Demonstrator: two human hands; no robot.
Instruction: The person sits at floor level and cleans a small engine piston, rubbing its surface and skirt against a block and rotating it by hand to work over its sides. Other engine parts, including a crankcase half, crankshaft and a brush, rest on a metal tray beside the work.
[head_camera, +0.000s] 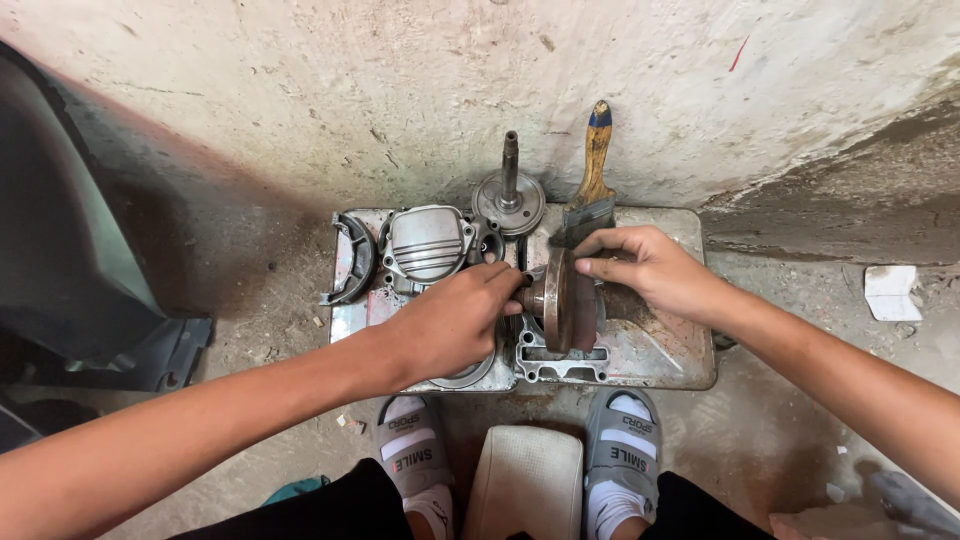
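We hold the rusty disc (566, 300) on edge between our hands, its axle running left to right. Our left hand (452, 322) is closed on the hub; our right hand (650, 270) pinches the rim, above the metal tray (660, 352).

Metal tray (660, 355) on concrete floor (250, 300): engine cover (428, 242), brake shoe (354, 260), paintbrush (590, 190).

Both hands reach forward, left hand (455, 320) fingers curled, right hand (650, 270) gripping.
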